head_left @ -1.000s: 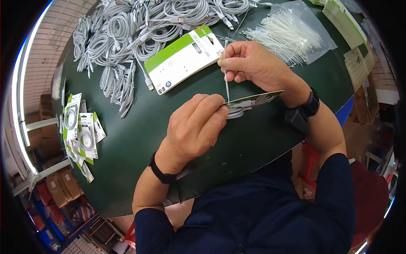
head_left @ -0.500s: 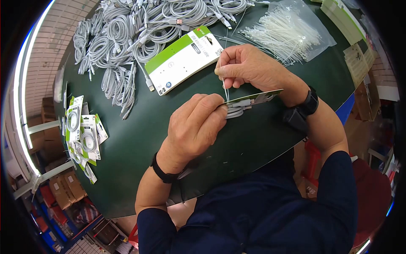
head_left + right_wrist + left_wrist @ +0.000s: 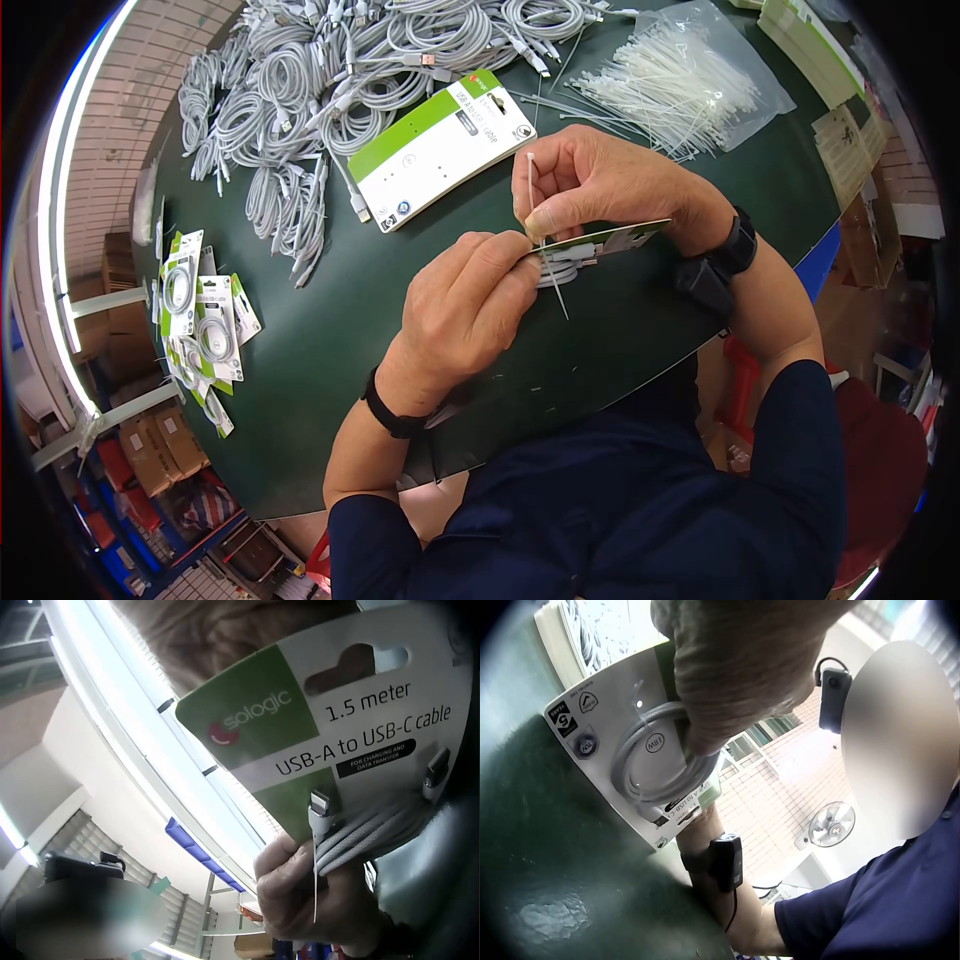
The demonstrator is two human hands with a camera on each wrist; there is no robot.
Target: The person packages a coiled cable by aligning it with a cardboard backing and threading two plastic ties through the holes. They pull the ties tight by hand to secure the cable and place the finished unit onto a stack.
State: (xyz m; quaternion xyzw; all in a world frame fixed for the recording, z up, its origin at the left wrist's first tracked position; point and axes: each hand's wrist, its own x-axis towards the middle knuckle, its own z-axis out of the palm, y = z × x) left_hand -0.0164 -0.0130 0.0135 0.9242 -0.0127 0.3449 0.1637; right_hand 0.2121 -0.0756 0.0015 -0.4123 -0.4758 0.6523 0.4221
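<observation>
Your right hand [image 3: 600,185] has come down toward the card [image 3: 600,238] since a second ago, and the tie [image 3: 531,180] it pinches between thumb and forefinger now runs through the card, its tail sticking out below at the near side; earlier that tail did not show at all. By the look of it the tie has been fed through the card around the cable [image 3: 560,268], so the coil is likely about to be cinched. Your left hand [image 3: 465,300] grips the near-left end of the card and the coil under it, held just above the green worktop [image 3: 330,330]. The head view shows the tie's path but only the card's edge. The left wrist view shows the white cable [image 3: 660,761] coiled against the card's back, fingers curled over it. The right wrist view shows the printed front [image 3: 330,727], a plug and the tie's thin tail hanging below your fingers [image 3: 300,892].
</observation>
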